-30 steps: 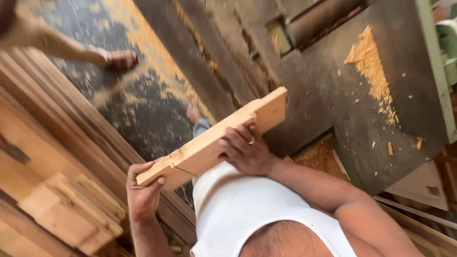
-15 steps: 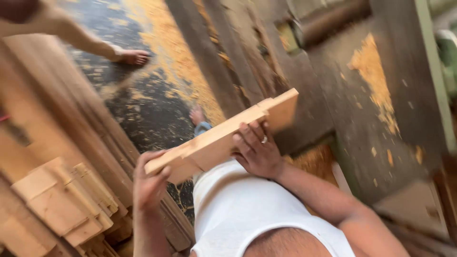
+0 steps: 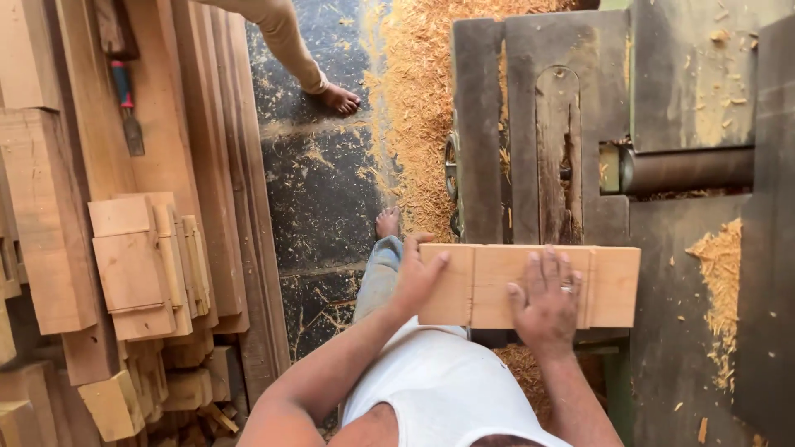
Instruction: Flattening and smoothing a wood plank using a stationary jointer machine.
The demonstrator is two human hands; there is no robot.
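Head view: board [image 3: 497, 285] now lies flat.

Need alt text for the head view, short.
Both hands press a flat wooden board on a dark machine table: left hand at its end, right hand on top. Sawdust covers the floor; stacked wood blocks sit left.

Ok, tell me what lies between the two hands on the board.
Head view: only bare board, crossed by a thin groove, lies between the left hand and right hand.
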